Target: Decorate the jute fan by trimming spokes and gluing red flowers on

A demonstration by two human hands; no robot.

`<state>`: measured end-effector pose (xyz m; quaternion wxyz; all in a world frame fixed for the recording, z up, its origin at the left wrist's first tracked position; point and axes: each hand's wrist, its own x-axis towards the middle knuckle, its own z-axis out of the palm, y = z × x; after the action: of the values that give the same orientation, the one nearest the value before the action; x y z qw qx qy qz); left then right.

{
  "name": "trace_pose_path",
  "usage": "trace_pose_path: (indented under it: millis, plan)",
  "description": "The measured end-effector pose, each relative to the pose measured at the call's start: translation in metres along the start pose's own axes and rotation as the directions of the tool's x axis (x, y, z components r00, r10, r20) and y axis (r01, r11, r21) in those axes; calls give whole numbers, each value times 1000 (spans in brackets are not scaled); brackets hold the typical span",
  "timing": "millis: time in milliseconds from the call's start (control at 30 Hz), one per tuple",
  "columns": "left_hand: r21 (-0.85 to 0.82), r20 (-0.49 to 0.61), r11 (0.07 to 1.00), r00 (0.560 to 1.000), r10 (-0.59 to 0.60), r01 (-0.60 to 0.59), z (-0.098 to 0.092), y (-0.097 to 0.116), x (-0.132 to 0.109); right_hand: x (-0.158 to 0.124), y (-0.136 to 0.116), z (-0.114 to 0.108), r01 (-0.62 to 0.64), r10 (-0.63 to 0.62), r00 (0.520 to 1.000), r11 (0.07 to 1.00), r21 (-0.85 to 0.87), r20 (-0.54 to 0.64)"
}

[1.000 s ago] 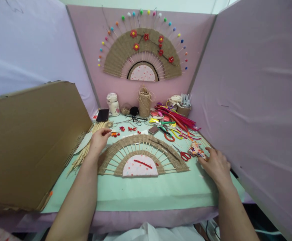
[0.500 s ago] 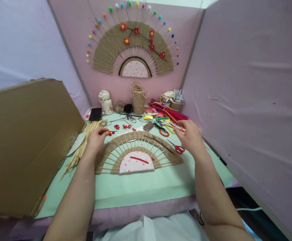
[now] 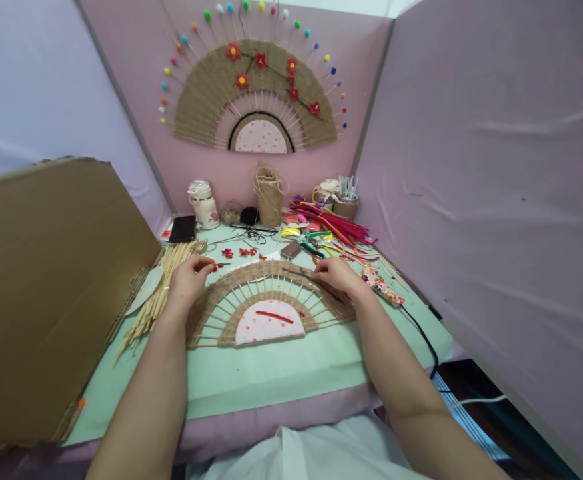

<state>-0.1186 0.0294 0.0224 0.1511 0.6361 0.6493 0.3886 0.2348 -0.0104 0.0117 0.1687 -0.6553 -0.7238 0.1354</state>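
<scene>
A woven jute fan (image 3: 241,275) with thin wooden ribs lies on the table, its pink dotted half-round centre (image 3: 251,327) towards me. My left hand (image 3: 189,281) is closed in a pinch at the fan's upper left, on a thin dark stem (image 3: 222,265). Small red pieces show close to those fingertips; whether they are attached, I cannot tell. Over the fan's upper right edge, my right hand (image 3: 336,275) has its fingers pinched together near a dark twig-like strip (image 3: 301,272); what they hold is too small to make out. A red strip (image 3: 274,317) rests on the dotted centre.
Small red flowers (image 3: 227,253), pliers (image 3: 311,248) and red pipe cleaners (image 3: 336,223) lie behind the fan. Right stands a patterned glue gun (image 3: 381,285) with a black cord. Wooden sticks (image 3: 159,287) and cardboard (image 3: 56,293) are left. Twine (image 3: 270,197) and a bottle (image 3: 203,205) stand behind.
My right hand has moved left, from beside the scissors to the fan's upper right edge. The glue gun now shows; the red scissors are mostly hidden. My left hand keeps its pinch.
</scene>
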Motion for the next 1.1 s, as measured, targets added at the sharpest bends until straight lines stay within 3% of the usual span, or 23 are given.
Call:
trace_pose_path:
  millis: [567, 833, 967, 1100]
  plan:
    - [32, 42, 999, 999, 18, -19, 1, 4, -2, 4, -5, 9, -7, 10, 999, 997, -71, 33]
    - [36, 52, 996, 995, 84, -86, 9, -2, -3, -1, -6, 6, -60, 54, 994, 996, -59, -99]
    - [72, 89, 989, 988, 124, -130, 16, 8, -8, 0, -6, 7, -68, 61, 989, 996, -52, -137]
    - [122, 171, 971, 968, 185, -207, 28, 32, -11, 0, -6, 8, -59, 52, 988, 997, -47, -147]
